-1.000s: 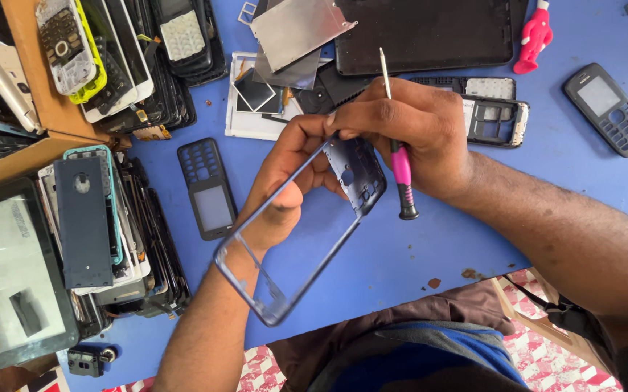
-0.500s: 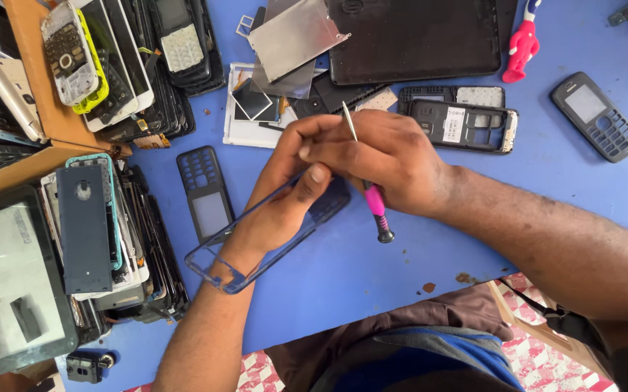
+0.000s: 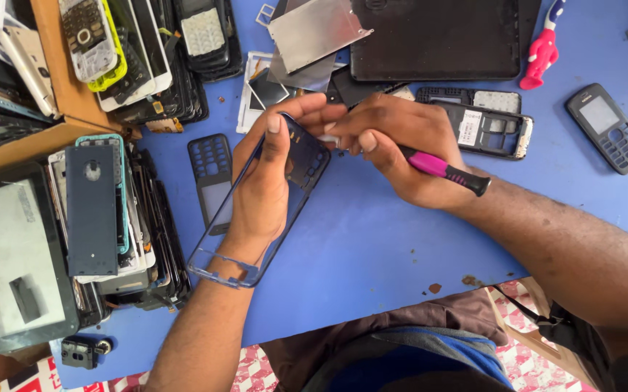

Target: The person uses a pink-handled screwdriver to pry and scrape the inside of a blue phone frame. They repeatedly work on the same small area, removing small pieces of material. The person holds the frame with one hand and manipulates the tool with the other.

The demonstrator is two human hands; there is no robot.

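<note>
Your left hand (image 3: 263,181) grips the stripped phone frame (image 3: 256,210) at table centre while your right hand (image 3: 393,145) holds the screwdriver (image 3: 444,170) at its one-o'clock corner: gutted, top parts seemingly remaining.

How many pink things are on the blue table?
2: a pink figure-shaped toy at the table's far right, and the pink-handled screwdriver in the right hand. Others may hide in the piles.
</note>
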